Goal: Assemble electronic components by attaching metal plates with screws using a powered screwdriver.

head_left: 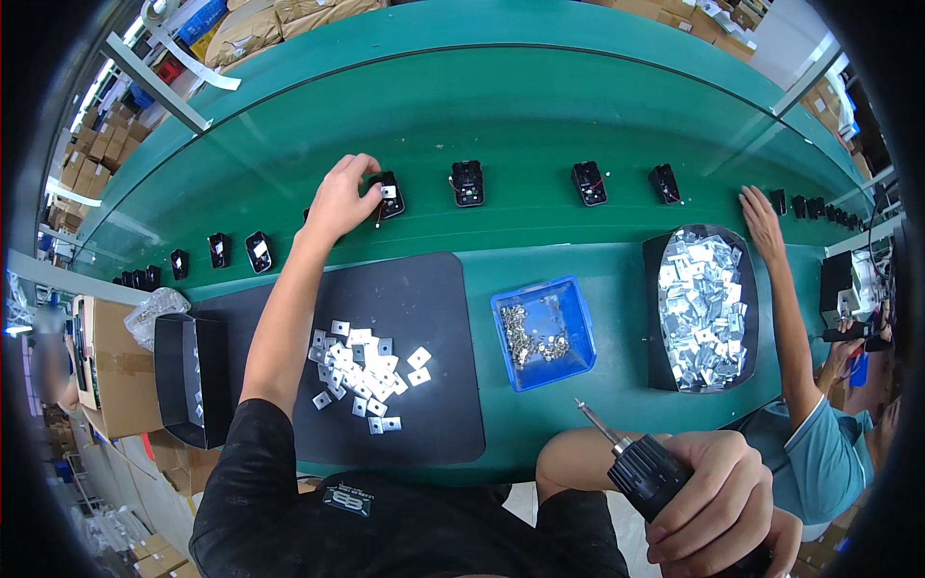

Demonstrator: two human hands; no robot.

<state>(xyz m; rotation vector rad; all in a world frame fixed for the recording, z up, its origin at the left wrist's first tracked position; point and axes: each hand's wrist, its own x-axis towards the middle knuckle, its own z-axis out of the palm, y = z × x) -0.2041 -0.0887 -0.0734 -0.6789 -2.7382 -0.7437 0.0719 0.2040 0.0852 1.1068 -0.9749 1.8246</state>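
My left hand (339, 200) reaches to the green belt, its thumb and fingers curled at the left side of a small black casing (396, 206). A square silvery metal plate (388, 192) lies in that casing, close to my thumb. My right hand (718, 496) is wrapped round a black electric screwdriver (650, 474), held low at the front right, its bit pointing up and left. Below my left arm, a pile of square metal plates with holes (361, 371) lies on a dark mat (443, 308). A blue tray (575, 332) of small screws (525, 342) stands in the middle.
More black casings (467, 183) line the belt (540, 116) both ways. At the right, a black bin (655, 318) is heaped with metal plates. Another black box (204, 385) stands left, beside a cardboard box (125, 356). A co-worker's hand (763, 223) reaches onto the belt at right.
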